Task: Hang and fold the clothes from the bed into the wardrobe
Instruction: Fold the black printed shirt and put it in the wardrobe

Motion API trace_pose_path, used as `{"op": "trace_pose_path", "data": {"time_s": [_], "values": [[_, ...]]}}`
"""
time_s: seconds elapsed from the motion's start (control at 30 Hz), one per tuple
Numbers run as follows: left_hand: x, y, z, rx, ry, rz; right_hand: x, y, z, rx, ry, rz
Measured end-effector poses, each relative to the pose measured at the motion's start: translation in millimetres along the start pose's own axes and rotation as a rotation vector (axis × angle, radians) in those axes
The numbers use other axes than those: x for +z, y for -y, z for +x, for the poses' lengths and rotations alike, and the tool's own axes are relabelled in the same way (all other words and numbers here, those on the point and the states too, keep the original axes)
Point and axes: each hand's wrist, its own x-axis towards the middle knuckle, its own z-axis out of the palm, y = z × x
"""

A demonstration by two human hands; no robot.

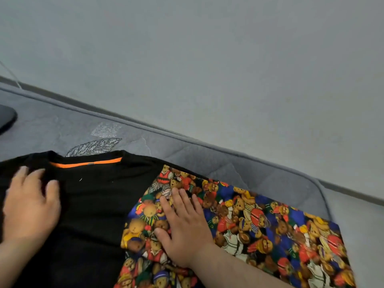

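The black shirt (93, 200) is lying flat on the grey bed (228, 163), with its collar and the orange strip (87, 163) pointing away from the person, so its long axis is running from the collar back toward the person's body. The bear-print garment (259, 225) is lying just beside it on the right. Its left edge seems to be covering the right side of the shirt, because some black cloth is showing beyond its far corner. This garment is stretching diagonally toward the near right corner of the bed.

The left hand (29, 206) is resting on the shirt's left shoulder, close to the collar. Its fingers are a little bent and the picture is blurred there, so I cannot tell whether it is pinching the cloth or only pressing it. The right hand (185, 227) is lying released and flat on the bear-print garment, fingers straight and pointing away from the person, touching it near its left edge.

In my judgement the person is smoothing or preparing a fold. Each hand is already on the nearer garment, so the shirt belongs to the left hand. The overlap could drag the printed garment along. The wardrobe is not in view.
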Motion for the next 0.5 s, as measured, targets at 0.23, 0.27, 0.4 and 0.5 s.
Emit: {"op": "trace_pose_path", "data": {"time_s": [0.23,0.27,0.4,0.5], "values": [[42.0,-83.0,-109.1,0.347,0.425,0.527,-64.0,-95.6,-58.9,0.113,-0.257,0.476],[52.6,-79.9,-108.9,0.312,0.46,0.535,-65.1,-140.9,-81.1,0.217,-0.326,0.313],[59.5,-82.5,-103.5,0.254,0.528,0.561,-60.5,-265.3,-154.2,0.592,-0.105,0.156],[81.3,-160.6,-138.3,0.557,0.563,0.51,-56.9,-298.5,-179.2,0.421,-0.157,0.192]]}}
